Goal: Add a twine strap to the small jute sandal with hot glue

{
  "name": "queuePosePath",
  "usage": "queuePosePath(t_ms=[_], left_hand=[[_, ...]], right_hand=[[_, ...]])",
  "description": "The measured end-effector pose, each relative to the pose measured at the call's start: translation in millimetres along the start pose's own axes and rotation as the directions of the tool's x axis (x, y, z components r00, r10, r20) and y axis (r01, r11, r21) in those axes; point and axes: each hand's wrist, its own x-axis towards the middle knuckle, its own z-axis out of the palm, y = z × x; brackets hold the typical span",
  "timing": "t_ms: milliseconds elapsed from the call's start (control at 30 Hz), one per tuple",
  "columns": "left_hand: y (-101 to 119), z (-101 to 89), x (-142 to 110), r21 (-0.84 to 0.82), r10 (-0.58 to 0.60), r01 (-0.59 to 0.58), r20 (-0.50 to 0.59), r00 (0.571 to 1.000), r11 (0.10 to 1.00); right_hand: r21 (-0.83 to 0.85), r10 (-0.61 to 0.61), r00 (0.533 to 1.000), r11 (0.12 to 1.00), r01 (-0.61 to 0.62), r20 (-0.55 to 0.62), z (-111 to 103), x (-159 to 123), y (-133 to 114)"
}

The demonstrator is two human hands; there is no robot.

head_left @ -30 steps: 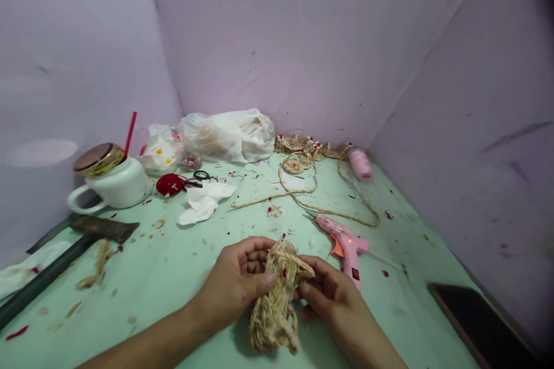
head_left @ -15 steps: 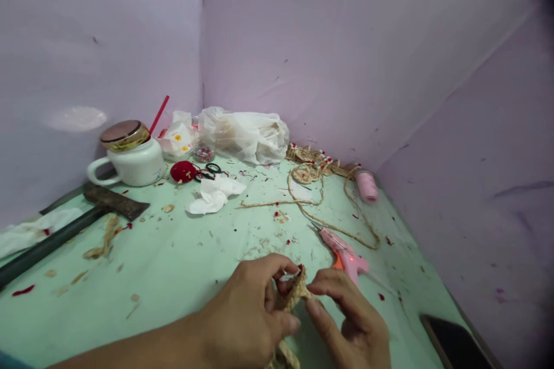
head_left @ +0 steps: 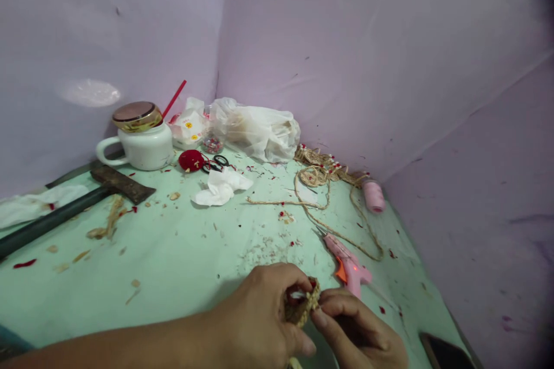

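At the bottom middle, my left hand (head_left: 268, 311) is wrapped round a tan braided straw-like piece (head_left: 312, 298). A bit of red and white shows inside the curl of the braid. My right hand (head_left: 357, 323) pinches the right edge of the same piece between thumb and forefinger. The lower part of the braid is mostly hidden by my left hand. Just beyond my right hand lies a pink glue gun (head_left: 346, 259) with an orange trigger and a small lit light, its nozzle pointing up and left.
A hammer (head_left: 121, 183) and a white mug (head_left: 149, 147) with a gold-rimmed lid stand left. Behind are red yarn (head_left: 191, 160), black-handled scissors (head_left: 220, 160), crumpled tissue (head_left: 223, 186) and a plastic bag (head_left: 259, 130). Twine (head_left: 314, 176), pink thread (head_left: 373, 196) and a phone (head_left: 445, 351) lie right.
Both hands have shifted slightly right and down in the picture with the braided piece, which has turned so its inside shows more. The whole view has tilted a little.
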Motion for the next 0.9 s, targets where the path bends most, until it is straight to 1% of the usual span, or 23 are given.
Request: queuePosePath(t_ms=[100, 133, 200, 300, 333, 400, 467, 500, 567, 633, 700, 833, 900], left_hand=[[-0.9, -0.2, 1.4, 0.047, -0.014, 0.015, -0.027, 1.000, 0.999], [-0.7, -0.9, 1.5, 0.067, -0.013, 0.015, -0.033, 0.999, 0.998], [0.0, -2.9, 1.6, 0.103, 0.009, -0.006, -0.029, 1.000, 0.995], [0.1, -6.6, 2.3, 0.157, 0.075, -0.080, 0.037, 0.997, 0.984], [-0.5, -7.6, 2.9, 0.170, 0.098, -0.106, 0.060, 0.993, 0.980], [-2.6, -8.8, 4.8, 0.174, 0.114, -0.128, 0.086, 0.990, 0.976], [-4.9, -8.8, 7.1, 0.142, 0.077, -0.089, 0.086, 0.993, 0.986], [-5.9, -8.5, 8.3, 0.123, 0.049, -0.059, 0.084, 0.995, 0.991], [-7.0, -7.9, 10.2, 0.104, 0.000, -0.006, 0.061, 0.998, 0.995], [-7.1, -7.9, 11.8, 0.116, -0.020, 0.015, 0.040, 0.999, 0.993], [-6.7, -9.3, 13.1, 0.154, -0.005, 0.001, 0.026, 1.000, 0.988], [-6.4, -15.3, 16.0, 0.236, 0.078, -0.081, 0.022, 0.997, 0.968], [-6.7, -18.4, 17.6, 0.234, 0.097, -0.104, 0.039, 0.994, 0.967]], right_hand=[[-0.010, 0.109, 0.991, 0.994, -0.109, 0.083, -3.9, 4.9, 1.5], [0.001, 0.151, 0.984, 0.988, -0.151, 0.096, -5.2, 6.4, 2.5], [0.020, 0.199, 0.977, 0.979, -0.202, 0.081, -6.8, 8.7, 4.1], [0.013, 0.192, 0.978, 0.981, -0.193, 0.080, -7.4, 10.8, 4.0], [0.006, 0.184, 0.978, 0.983, -0.186, 0.102, -7.4, 11.6, 3.6], [-0.007, 0.181, 0.966, 0.983, -0.182, 0.187, -7.5, 13.5, 3.0], [-0.031, 0.182, 0.946, 0.983, -0.180, 0.270, -7.8, 15.6, 3.7], [-0.039, 0.178, 0.940, 0.984, -0.174, 0.292, -7.9, 16.7, 4.5], [-0.044, 0.164, 0.937, 0.986, -0.158, 0.308, -7.8, 18.5, 7.0], [-0.043, 0.163, 0.933, 0.987, -0.158, 0.321, -6.7, 20.0, 9.7], [-0.036, 0.173, 0.927, 0.985, -0.170, 0.333, -4.7, 21.2, 11.4], [0.012, 0.177, 0.931, 0.982, -0.191, 0.318, 0.9, 22.6, 11.1], [0.031, 0.217, 0.918, 0.970, -0.241, 0.333, 3.4, 23.0, 10.9]])
